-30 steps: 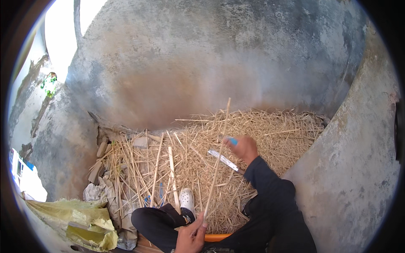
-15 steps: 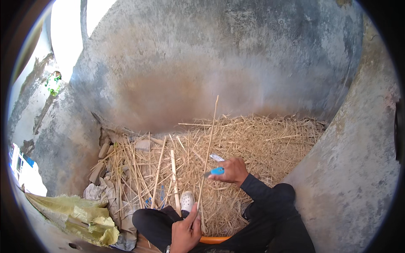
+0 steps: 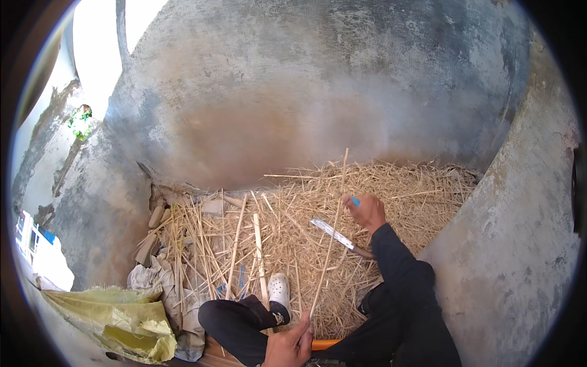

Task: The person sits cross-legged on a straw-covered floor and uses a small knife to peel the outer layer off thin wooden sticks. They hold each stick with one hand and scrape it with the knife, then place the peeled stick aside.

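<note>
My left hand [image 3: 287,348] pinches the lower end of a long thin bamboo strip [image 3: 329,252] in front of my lap. The strip slants up and to the right, its far tip standing over the shavings. My right hand [image 3: 367,212] is closed around a blue-handled cutter [image 3: 355,200] beside the strip's upper part. Only a bit of the blue handle shows; the fingers hide the rest. Below that hand, a large knife [image 3: 332,233] with a pale blade and brown handle lies on the shavings.
A thick heap of straw-like shavings [image 3: 403,202] covers the floor up to the grey wall [image 3: 318,79]. Loose strips [image 3: 195,244] lie at the left, near a yellow sack [image 3: 122,318]. My foot in a white clog [image 3: 279,290] rests beside a wider pale slat [image 3: 260,251]. Something orange [image 3: 324,344] is under me.
My right hand has moved up and right along the strip with the cutter. The strip leans farther right, and my left hand has shifted down and right. The large knife is now more exposed.
</note>
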A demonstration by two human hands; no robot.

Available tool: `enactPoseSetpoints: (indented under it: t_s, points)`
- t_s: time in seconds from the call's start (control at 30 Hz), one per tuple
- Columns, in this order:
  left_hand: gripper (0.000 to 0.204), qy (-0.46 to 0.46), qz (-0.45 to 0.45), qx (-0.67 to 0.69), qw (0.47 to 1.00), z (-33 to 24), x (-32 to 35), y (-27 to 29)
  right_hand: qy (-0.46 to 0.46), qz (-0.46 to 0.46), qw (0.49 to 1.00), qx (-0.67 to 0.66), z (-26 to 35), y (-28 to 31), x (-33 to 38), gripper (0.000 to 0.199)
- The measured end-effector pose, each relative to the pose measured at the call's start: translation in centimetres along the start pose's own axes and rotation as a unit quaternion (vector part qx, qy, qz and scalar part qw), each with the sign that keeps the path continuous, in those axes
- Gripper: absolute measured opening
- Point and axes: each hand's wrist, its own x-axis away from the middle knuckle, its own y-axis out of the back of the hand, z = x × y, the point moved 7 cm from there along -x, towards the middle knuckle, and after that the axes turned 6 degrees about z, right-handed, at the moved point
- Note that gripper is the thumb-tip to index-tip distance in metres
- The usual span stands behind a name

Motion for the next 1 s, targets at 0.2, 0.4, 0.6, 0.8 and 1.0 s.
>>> enactPoseSetpoints:
  t_s: [0.2, 0.4, 0.6, 0.8, 1.0]
  points:
    - [0.032, 0.031, -0.018, -0.053, 0.998, 0.7, -0.1, 1.4, 0.179, 0.056, 0.982, -0.007, 7.3, -2.6, 4.5, 0.084]
    - [0.035, -0.009, 0.015, -0.076, 0.997, -0.1, 0.4, 0.5, 0.004, 0.008, 1.0, 0.011, -1.0, 0.1, -0.8, 0.084]
    - [0.037, 0.012, -0.008, -0.082, 0.997, -0.3, 0.8, 1.9, 0.117, 0.037, 0.992, -0.032, 5.2, -1.3, 2.1, 0.085]
    - [0.032, -0.034, 0.038, -0.095, 0.994, -1.1, 0.7, 0.4, -0.004, -0.052, 0.999, 0.004, -2.8, 2.8, -2.8, 0.084]
    - [0.026, -0.004, 0.077, -0.02, 0.997, -0.6, 0.6, -1.1, -0.104, -0.143, 0.983, 0.041, -9.0, 7.8, -4.1, 0.084]
